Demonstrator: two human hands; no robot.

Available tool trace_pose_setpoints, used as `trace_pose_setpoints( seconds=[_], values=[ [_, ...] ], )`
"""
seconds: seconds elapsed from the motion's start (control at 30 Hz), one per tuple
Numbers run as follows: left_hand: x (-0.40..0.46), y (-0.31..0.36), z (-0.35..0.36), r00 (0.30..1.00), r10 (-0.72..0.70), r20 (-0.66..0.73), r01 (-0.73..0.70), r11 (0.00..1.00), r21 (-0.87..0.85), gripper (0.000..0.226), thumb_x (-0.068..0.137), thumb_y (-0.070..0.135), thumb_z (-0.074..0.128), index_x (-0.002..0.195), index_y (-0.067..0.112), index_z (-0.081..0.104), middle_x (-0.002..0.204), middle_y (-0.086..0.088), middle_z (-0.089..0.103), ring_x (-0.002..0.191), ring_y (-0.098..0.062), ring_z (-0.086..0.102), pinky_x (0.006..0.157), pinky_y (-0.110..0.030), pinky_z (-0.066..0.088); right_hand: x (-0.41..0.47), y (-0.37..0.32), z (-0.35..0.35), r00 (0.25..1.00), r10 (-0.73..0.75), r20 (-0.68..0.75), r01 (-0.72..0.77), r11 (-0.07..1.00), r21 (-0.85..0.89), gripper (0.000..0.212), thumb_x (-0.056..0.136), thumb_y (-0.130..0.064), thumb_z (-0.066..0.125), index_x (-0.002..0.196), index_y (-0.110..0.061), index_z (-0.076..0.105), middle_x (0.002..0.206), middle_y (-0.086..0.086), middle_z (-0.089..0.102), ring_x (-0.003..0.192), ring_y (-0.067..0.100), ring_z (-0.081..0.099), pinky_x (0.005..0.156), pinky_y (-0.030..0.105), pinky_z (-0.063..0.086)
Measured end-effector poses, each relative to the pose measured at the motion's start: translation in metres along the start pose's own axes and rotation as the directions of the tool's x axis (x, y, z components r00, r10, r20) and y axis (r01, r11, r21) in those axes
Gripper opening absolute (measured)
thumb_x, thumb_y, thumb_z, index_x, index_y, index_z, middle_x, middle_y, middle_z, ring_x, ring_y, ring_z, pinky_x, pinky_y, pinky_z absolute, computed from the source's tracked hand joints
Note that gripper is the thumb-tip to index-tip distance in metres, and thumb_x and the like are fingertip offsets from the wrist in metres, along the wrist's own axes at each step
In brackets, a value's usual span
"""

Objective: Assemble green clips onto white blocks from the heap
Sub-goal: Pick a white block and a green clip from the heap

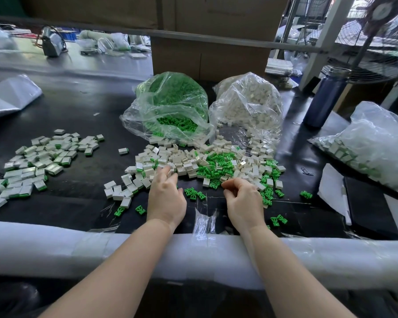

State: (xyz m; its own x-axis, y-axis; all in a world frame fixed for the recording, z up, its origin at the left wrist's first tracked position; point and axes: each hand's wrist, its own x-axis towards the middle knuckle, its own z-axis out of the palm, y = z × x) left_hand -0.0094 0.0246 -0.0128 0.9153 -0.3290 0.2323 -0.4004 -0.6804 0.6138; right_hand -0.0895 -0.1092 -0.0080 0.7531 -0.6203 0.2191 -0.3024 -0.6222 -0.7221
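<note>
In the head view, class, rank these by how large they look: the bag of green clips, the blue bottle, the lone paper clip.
1. Bag of green clips, clearly largest.
2. Blue bottle.
3. Paper clip, smallest.

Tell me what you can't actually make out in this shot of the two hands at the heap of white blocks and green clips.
- Left hand, head view: fingertips blur into the heap; whether they grip a white block is unclear.
- Right hand: fingers curl inward, so its own knuckles hide anything pinched.
- Green bag and white bag: crinkled plastic hides how full they are.
- Finished pile, far left: pieces too small and soft to check clip seating.
</note>
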Motion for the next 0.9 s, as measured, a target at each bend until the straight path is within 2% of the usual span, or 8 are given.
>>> trace_pose_setpoints(
  seconds=[0.13, 0.23, 0.33, 0.5, 0.63, 0.7, 0.77, 0.9],
  values=[
    [-0.003, 0.000, 0.001, 0.996, 0.052, -0.071, -0.044, 0.992, 0.116, 0.031, 0.090, 0.017, 0.054, 0.120, 0.016, 0.060, 0.134, 0.001, 0.045, 0.129, -0.019, 0.028, 0.107, -0.032, 0.020, -0.002, -0.002, 0.003, 0.996, -0.072, 0.059, 0.084, 0.972, -0.219, 0.024, 0.094, -0.018, 0.052, 0.114, -0.020, 0.063, 0.116, -0.001, 0.053, 0.109, 0.017, 0.044, 0.094, 0.028, 0.031],
    [-0.005, 0.001, 0.002, 0.994, 0.073, -0.079, -0.061, 0.987, 0.145, 0.026, 0.089, 0.021, 0.054, 0.113, 0.021, 0.064, 0.126, 0.005, 0.047, 0.122, -0.018, 0.030, 0.102, -0.031, 0.021, -0.002, -0.006, 0.006, 0.989, -0.089, 0.117, 0.129, 0.911, -0.393, 0.036, 0.096, -0.021, 0.045, 0.129, -0.032, 0.053, 0.132, 0.001, 0.041, 0.124, 0.021, 0.033, 0.103, 0.037, 0.025],
    [-0.005, 0.001, 0.003, 0.994, 0.100, -0.048, -0.091, 0.983, 0.161, 0.027, 0.090, 0.023, 0.054, 0.115, 0.023, 0.063, 0.124, 0.007, 0.047, 0.119, -0.016, 0.029, 0.102, -0.030, 0.018, -0.003, -0.009, 0.009, 0.980, -0.084, 0.179, 0.162, 0.859, -0.485, 0.037, 0.096, -0.023, 0.041, 0.130, -0.035, 0.051, 0.142, 0.003, 0.032, 0.131, 0.023, 0.024, 0.103, 0.041, 0.021],
    [-0.005, 0.001, 0.004, 0.992, 0.122, -0.031, -0.114, 0.976, 0.186, 0.025, 0.090, 0.026, 0.054, 0.112, 0.024, 0.064, 0.117, 0.007, 0.047, 0.115, -0.015, 0.029, 0.098, -0.028, 0.015, -0.004, -0.009, 0.009, 0.983, -0.146, 0.113, 0.183, 0.854, -0.487, 0.024, 0.094, -0.023, 0.044, 0.110, -0.025, 0.063, 0.135, 0.001, 0.040, 0.125, 0.021, 0.028, 0.095, 0.036, 0.017],
    [-0.006, 0.003, 0.003, 0.994, 0.095, -0.054, -0.077, 0.961, 0.267, 0.020, 0.089, 0.034, 0.053, 0.103, 0.027, 0.065, 0.109, 0.006, 0.048, 0.108, -0.017, 0.035, 0.093, -0.030, 0.021, -0.004, -0.008, 0.010, 0.975, -0.121, 0.188, 0.200, 0.846, -0.493, 0.041, 0.097, -0.031, 0.039, 0.138, -0.036, 0.039, 0.145, 0.004, 0.027, 0.132, 0.023, 0.021, 0.103, 0.040, 0.020],
    [-0.007, 0.005, 0.003, 0.994, 0.094, -0.058, -0.073, 0.952, 0.298, 0.020, 0.089, 0.040, 0.052, 0.099, 0.029, 0.065, 0.105, 0.006, 0.051, 0.104, -0.017, 0.038, 0.090, -0.031, 0.023, -0.003, -0.008, 0.011, 0.966, -0.095, 0.241, 0.208, 0.838, -0.504, 0.044, 0.098, -0.034, 0.036, 0.142, -0.041, 0.031, 0.149, 0.003, 0.020, 0.134, 0.024, 0.016, 0.105, 0.043, 0.019],
    [-0.007, 0.005, 0.003, 0.994, 0.103, -0.035, -0.088, 0.949, 0.302, 0.022, 0.090, 0.042, 0.050, 0.101, 0.032, 0.066, 0.106, 0.008, 0.054, 0.103, -0.016, 0.040, 0.087, -0.031, 0.020, -0.001, -0.007, 0.012, 0.963, -0.085, 0.255, 0.205, 0.846, -0.493, 0.042, 0.099, -0.035, 0.036, 0.140, -0.043, 0.034, 0.150, 0.003, 0.019, 0.135, 0.023, 0.015, 0.105, 0.043, 0.017],
    [-0.006, 0.005, 0.005, 0.991, 0.127, 0.037, -0.132, 0.940, 0.315, 0.029, 0.091, 0.043, 0.045, 0.116, 0.035, 0.060, 0.113, 0.011, 0.054, 0.107, -0.015, 0.040, 0.086, -0.031, 0.014, -0.002, -0.007, 0.012, 0.967, -0.156, 0.199, 0.231, 0.862, -0.450, 0.032, 0.096, -0.037, 0.041, 0.126, -0.041, 0.053, 0.144, 0.000, 0.031, 0.129, 0.020, 0.020, 0.097, 0.038, 0.015]
  ],
)
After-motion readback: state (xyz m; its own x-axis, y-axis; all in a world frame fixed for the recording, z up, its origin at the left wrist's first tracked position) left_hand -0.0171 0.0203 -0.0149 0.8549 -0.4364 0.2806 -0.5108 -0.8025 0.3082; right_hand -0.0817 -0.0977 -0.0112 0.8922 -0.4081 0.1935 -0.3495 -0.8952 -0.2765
